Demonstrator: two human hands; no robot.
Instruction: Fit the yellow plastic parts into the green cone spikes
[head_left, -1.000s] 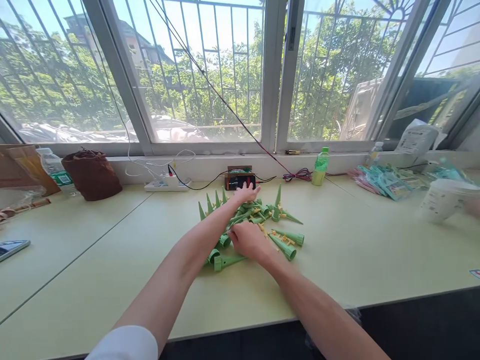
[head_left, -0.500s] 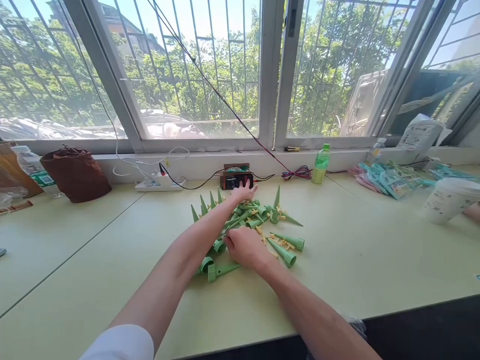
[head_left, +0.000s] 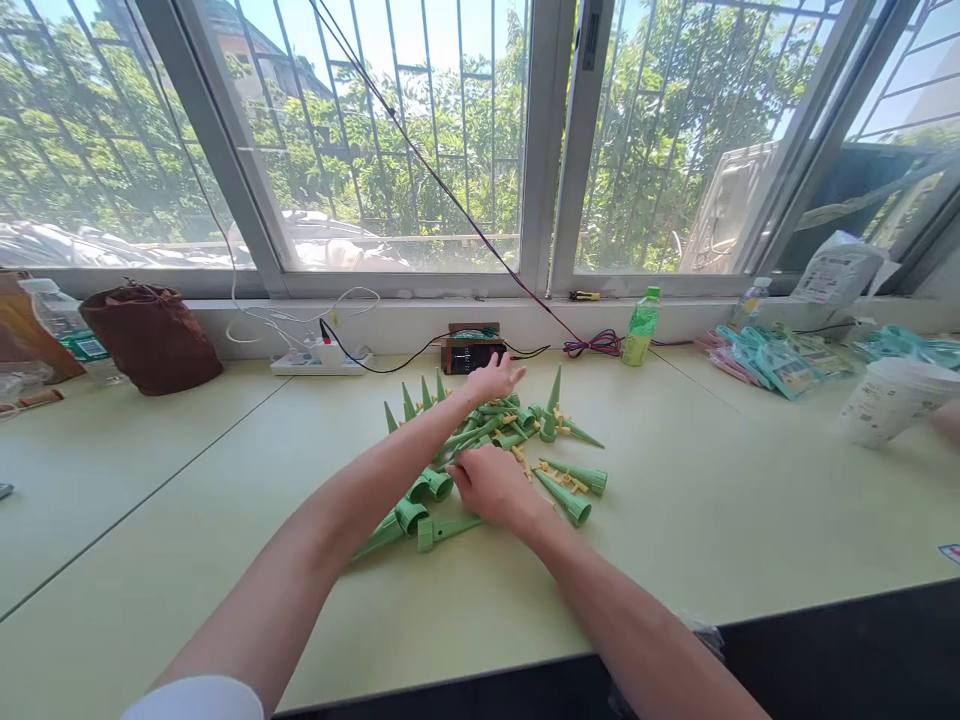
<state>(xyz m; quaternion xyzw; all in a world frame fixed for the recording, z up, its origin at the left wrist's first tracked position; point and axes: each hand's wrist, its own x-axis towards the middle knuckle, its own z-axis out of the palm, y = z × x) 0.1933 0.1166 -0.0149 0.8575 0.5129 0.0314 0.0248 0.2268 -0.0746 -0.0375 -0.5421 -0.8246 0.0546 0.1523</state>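
My left hand point(head_left: 495, 380) is stretched out over the far side of a pile of green plastic spikes point(head_left: 480, 430), just in front of a phone point(head_left: 463, 359) that leans upright. Its fingers are spread and hold nothing visible. Closer to me, my right hand point(head_left: 487, 482) is curled closed at the near edge of the pile; whatever its fingertips hold is hidden. Small yellow plastic valves point(head_left: 568, 480) lie among the spikes. Right of my right hand are two loose green spikes point(head_left: 564, 497), and a flat-ended green spike point(head_left: 444, 530) lies below it.
Along the window stand a brown bag point(head_left: 150, 338), a white power strip point(head_left: 321, 362), a coil of red and black wire point(head_left: 594, 344) and a green bottle point(head_left: 641, 328). Teal and pink packets point(head_left: 776, 360) and a white cup point(head_left: 892, 402) are at the right, beside another person's hand.
My left hand has drawn slightly away from the phone's screen and shifted right, its fingers off the display. My right hand has stayed almost in place.
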